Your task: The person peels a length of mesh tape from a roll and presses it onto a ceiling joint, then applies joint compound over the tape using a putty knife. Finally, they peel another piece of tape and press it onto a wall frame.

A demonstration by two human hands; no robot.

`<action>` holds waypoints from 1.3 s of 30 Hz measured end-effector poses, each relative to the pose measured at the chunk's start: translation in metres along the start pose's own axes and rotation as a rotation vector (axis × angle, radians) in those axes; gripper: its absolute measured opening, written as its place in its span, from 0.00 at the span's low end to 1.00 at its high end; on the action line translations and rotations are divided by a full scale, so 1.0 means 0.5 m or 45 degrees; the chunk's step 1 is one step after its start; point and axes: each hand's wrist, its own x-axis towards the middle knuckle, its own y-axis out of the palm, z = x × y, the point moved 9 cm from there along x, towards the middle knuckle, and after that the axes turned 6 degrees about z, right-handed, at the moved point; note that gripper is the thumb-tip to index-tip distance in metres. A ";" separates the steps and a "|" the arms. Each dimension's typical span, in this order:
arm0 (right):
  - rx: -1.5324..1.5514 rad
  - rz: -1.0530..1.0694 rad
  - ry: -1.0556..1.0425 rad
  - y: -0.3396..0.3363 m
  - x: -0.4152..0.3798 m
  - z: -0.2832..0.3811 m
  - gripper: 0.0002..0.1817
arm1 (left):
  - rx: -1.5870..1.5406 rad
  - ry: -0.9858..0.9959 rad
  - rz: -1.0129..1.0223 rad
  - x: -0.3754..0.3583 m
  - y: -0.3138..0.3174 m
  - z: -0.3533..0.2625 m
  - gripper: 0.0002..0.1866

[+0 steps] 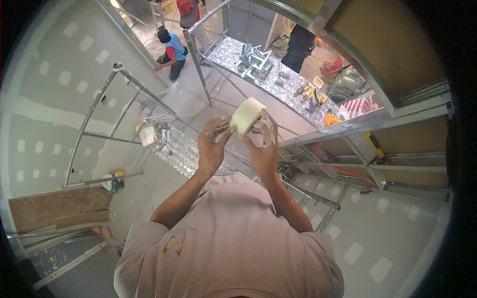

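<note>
A roll of pale mesh tape (247, 115) is held up in front of my chest, between both hands. My left hand (215, 139) touches the roll's left side with thumb and fingers pinched together. Around the right side of the roll, my right hand (263, 136) has its fingers wrapped, with white dust or plaster on the skin. Part of the fingers behind the roll is hidden.
A perforated metal platform (223, 52) holds metal brackets (256, 62) and hand tools (314, 97). Scaffold tubes (89, 111) stand at the left. A person in blue and red (174, 52) kneels by the wall. A bucket (114, 184) is on the lower left.
</note>
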 end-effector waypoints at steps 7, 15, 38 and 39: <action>0.081 -0.048 -0.006 0.001 -0.006 -0.002 0.45 | -0.029 0.002 -0.021 -0.007 -0.004 0.005 0.17; 0.134 -0.042 -0.056 -0.002 -0.004 0.017 0.46 | 0.267 0.147 -0.015 0.005 -0.008 -0.057 0.11; 0.348 0.093 0.108 -0.004 -0.008 0.006 0.40 | 0.205 -0.065 0.164 0.035 0.008 -0.026 0.05; 0.302 0.053 0.119 -0.010 -0.009 0.004 0.40 | 0.135 -0.129 0.232 0.038 0.015 -0.019 0.05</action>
